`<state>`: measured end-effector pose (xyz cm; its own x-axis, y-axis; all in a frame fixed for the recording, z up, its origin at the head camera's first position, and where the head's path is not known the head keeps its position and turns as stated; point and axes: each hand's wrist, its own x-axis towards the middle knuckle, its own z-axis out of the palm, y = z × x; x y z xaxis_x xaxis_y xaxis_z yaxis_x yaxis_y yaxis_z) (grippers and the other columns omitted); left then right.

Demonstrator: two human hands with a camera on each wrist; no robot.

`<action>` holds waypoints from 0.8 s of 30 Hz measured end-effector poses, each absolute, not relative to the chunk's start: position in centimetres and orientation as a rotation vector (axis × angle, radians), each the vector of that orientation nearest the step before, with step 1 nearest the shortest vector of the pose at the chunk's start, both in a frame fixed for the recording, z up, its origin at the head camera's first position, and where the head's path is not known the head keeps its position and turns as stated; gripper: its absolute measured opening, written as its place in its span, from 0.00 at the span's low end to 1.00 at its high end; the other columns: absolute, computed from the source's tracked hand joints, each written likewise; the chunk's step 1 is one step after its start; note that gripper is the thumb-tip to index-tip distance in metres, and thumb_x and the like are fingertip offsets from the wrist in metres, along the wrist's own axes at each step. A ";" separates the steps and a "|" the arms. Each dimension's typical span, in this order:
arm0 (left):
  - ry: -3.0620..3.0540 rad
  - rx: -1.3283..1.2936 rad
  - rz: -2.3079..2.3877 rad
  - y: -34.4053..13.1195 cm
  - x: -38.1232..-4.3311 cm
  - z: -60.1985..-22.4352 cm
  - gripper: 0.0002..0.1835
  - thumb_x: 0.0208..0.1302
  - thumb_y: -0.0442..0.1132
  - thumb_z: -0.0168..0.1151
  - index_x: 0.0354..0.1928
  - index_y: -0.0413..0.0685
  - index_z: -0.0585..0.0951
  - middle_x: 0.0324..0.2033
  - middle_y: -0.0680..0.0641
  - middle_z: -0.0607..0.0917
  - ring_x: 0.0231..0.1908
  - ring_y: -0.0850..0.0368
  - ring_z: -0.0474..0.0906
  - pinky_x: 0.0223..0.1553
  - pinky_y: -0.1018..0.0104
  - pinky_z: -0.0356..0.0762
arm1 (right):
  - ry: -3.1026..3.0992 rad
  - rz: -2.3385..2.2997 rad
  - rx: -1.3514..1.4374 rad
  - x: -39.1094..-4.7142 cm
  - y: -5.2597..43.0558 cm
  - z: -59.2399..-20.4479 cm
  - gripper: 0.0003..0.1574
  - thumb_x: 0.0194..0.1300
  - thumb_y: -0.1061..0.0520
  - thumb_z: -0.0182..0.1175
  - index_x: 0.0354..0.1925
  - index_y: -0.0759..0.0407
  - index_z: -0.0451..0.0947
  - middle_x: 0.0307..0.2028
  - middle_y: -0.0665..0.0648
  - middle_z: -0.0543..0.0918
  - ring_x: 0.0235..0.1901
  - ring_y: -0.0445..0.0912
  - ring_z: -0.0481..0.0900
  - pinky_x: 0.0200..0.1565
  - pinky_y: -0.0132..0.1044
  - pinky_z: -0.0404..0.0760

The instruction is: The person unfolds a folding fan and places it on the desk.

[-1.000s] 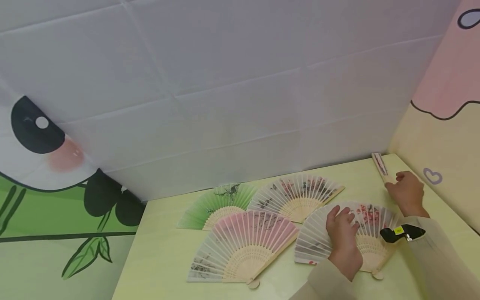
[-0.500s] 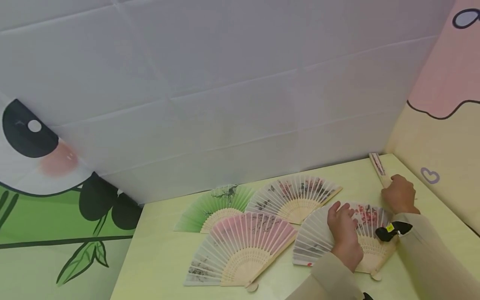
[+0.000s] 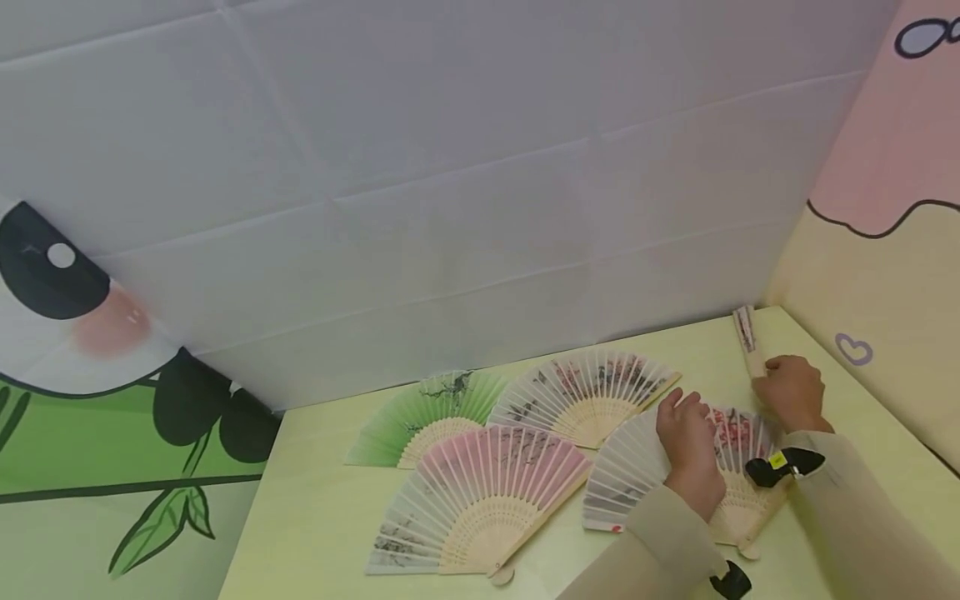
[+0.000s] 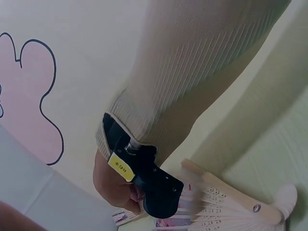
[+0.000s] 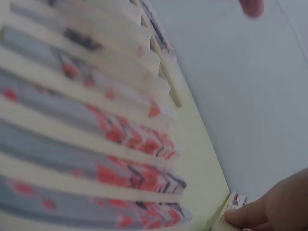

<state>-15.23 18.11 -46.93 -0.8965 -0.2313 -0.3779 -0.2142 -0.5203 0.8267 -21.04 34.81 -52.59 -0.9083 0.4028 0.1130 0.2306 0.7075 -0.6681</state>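
My right hand (image 3: 793, 393) is at the far right of the table, thumb and fingers pinching the lower end of a folded hand fan (image 3: 745, 335) that points toward the back wall. The right wrist view shows that grip too, with the thumb on the fan's pale slats (image 5: 222, 222). My left hand (image 3: 692, 454) hangs with loosely bent fingers over a spread grey-white hand fan (image 3: 626, 482) with red blossoms, holding nothing. It hides part of that fan. In the left wrist view, the spread fan's pale ribs (image 4: 226, 195) appear below the right sleeve.
Left of my hands lie three more spread fans: a pink-and-pale-green one (image 3: 517, 467), a green one (image 3: 435, 417) and a white one with dark and red blossoms (image 3: 596, 392). A grey-white wall (image 3: 465, 208) closes the back, and a painted panel (image 3: 885, 317) borders the right.
My right hand has settled lower over the end of the folded fan. The left hand has shifted slightly farther from me. The head view has turned a little; the spread fans stay put.
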 end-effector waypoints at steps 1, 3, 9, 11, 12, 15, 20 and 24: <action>-1.538 0.701 -2.631 18.2 -15.4 -46.9 0.18 0.58 0.23 0.56 0.51 0.38 0.79 0.44 0.45 0.85 0.41 0.50 0.80 0.45 0.52 0.82 | -2.665 1.007 -0.514 -20.9 34.6 -52.4 0.28 0.61 0.65 0.57 0.54 0.88 0.75 0.49 0.85 0.81 0.45 0.81 0.80 0.35 0.64 0.82; -1.558 0.698 -2.621 18.3 -15.6 -46.9 0.18 0.58 0.23 0.57 0.51 0.38 0.80 0.43 0.45 0.84 0.40 0.50 0.80 0.45 0.52 0.81 | -2.667 1.031 -0.523 -20.5 34.3 -52.1 0.28 0.63 0.64 0.59 0.55 0.87 0.75 0.49 0.84 0.82 0.46 0.79 0.81 0.33 0.58 0.83; -1.634 0.744 -2.602 18.2 -16.2 -46.9 0.18 0.59 0.21 0.61 0.52 0.39 0.81 0.43 0.45 0.85 0.43 0.51 0.82 0.48 0.50 0.83 | -2.658 1.089 -0.485 -19.2 32.5 -50.3 0.28 0.66 0.62 0.65 0.57 0.84 0.76 0.46 0.80 0.85 0.44 0.74 0.84 0.29 0.41 0.79; -1.656 0.750 -2.602 18.1 -16.4 -46.8 0.18 0.60 0.21 0.63 0.52 0.40 0.81 0.43 0.45 0.85 0.43 0.51 0.83 0.49 0.49 0.84 | -2.654 1.119 -0.459 -18.7 31.6 -49.6 0.29 0.66 0.62 0.65 0.57 0.84 0.76 0.47 0.81 0.85 0.42 0.72 0.85 0.28 0.39 0.79; -1.667 0.745 -2.598 18.0 -16.4 -46.8 0.18 0.61 0.21 0.64 0.52 0.41 0.82 0.43 0.45 0.85 0.43 0.51 0.83 0.49 0.49 0.84 | -2.653 1.130 -0.446 -18.4 31.1 -49.2 0.29 0.67 0.62 0.66 0.58 0.83 0.76 0.47 0.81 0.85 0.41 0.71 0.86 0.27 0.37 0.78; -1.689 0.729 -2.595 17.8 -16.5 -46.6 0.18 0.61 0.22 0.66 0.53 0.41 0.82 0.43 0.45 0.85 0.42 0.51 0.83 0.49 0.48 0.85 | -2.654 1.163 -0.397 -17.5 29.8 -48.1 0.29 0.68 0.61 0.67 0.59 0.82 0.76 0.48 0.81 0.84 0.35 0.65 0.88 0.26 0.38 0.79; -1.711 0.696 -2.620 17.4 -16.6 -46.4 0.18 0.66 0.25 0.67 0.57 0.39 0.81 0.46 0.46 0.85 0.39 0.50 0.82 0.43 0.53 0.84 | -2.644 1.222 -0.310 -16.1 28.0 -47.0 0.29 0.69 0.61 0.67 0.61 0.80 0.76 0.50 0.81 0.83 0.33 0.60 0.89 0.25 0.37 0.82; -1.694 0.651 -2.661 17.1 -16.4 -46.4 0.19 0.68 0.27 0.67 0.59 0.37 0.80 0.45 0.46 0.85 0.38 0.51 0.81 0.39 0.56 0.84 | -2.637 1.248 -0.243 -15.1 27.1 -46.6 0.29 0.70 0.62 0.68 0.62 0.80 0.76 0.50 0.80 0.84 0.40 0.65 0.90 0.25 0.35 0.82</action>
<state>-16.44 17.07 -46.41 -0.9153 -0.1468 -0.3751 -0.2777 -0.4446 0.8516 -15.14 27.14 -46.61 -0.9636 0.2383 0.1209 0.0576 0.6271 -0.7768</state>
